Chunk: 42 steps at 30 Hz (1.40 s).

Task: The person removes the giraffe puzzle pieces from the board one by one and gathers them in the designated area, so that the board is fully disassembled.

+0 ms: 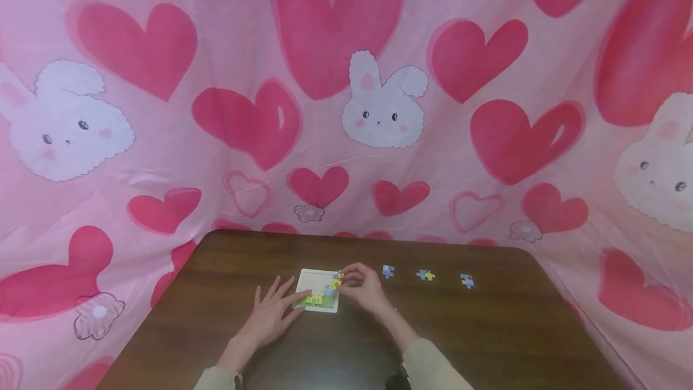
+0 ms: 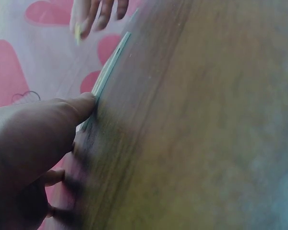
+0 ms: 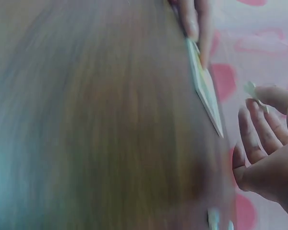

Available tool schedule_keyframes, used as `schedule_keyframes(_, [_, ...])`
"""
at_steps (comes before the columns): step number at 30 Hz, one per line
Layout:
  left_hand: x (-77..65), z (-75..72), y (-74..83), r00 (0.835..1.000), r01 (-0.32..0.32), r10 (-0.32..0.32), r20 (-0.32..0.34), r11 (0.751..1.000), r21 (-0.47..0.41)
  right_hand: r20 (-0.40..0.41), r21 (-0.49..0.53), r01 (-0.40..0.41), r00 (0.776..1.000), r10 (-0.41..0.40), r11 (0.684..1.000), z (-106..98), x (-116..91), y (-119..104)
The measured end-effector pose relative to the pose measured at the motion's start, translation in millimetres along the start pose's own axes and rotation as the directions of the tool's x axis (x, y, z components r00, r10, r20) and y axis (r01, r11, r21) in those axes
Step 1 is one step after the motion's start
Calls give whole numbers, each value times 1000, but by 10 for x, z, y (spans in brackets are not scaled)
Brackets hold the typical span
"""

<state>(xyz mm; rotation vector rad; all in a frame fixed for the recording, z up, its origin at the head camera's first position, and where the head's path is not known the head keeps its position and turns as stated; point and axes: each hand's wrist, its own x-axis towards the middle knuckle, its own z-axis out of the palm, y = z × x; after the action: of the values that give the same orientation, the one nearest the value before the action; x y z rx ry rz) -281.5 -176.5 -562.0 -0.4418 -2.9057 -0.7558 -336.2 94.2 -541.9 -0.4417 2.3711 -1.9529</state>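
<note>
A square puzzle board [image 1: 319, 270] with a white rim lies on the table, part of its picture filled with green, yellow and blue pieces [image 1: 316, 301] along the lower and right side. My left hand [image 1: 266, 318] rests at its left edge with fingers spread, the thumb [image 2: 86, 103] on the rim and a fingertip over the filled part. Raised at the board's right side, my right hand [image 1: 365, 291] pinches a small puzzle piece [image 3: 250, 89] between thumb and fingertips. In the head view this yellow-and-blue piece overlaps the board's upper right corner.
To the right of the board lie three loose pieces: a blue one [image 1: 388, 271], a blue-and-yellow one [image 1: 426, 275] and a blue one with red [image 1: 467, 281]. The dark wooden table [image 1: 503, 324] ends at a pink heart-and-rabbit curtain [image 1: 444, 155].
</note>
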Motion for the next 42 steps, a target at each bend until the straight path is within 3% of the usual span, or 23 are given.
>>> schedule_keyframes(4, [-10, -4, -3, 1000, -10, 10, -13, 1000, -4, 2, 22, -27, 1000, 27, 999, -270, -103, -27])
schedule_keyframes(12, [-10, -31, 15, 998, 44, -45, 39, 999, 15, 53, 43, -72, 996, 70, 996, -820, -341, 19])
schedule_keyframes(23, [0, 1, 17, 1000, 10, -10, -9, 1000, 13, 15, -56, -88, 996, 89, 995, -1510, -723, 194])
schedule_keyframes(26, [7, 2, 14, 1000, 22, -23, 8, 1000, 20, 5, -90, -89, 996, 90, 992, -1669, -792, 247])
schedule_keyframes(33, [2, -13, 15, 999, 41, -42, 35, 999, 19, 32, -172, -66, 997, 73, 983, -1926, -904, 303])
schedule_keyframes(42, [17, 2, 14, 999, 39, -40, 30, 999, 34, 110, -180, -48, 992, 69, 983, -2032, -940, 324])
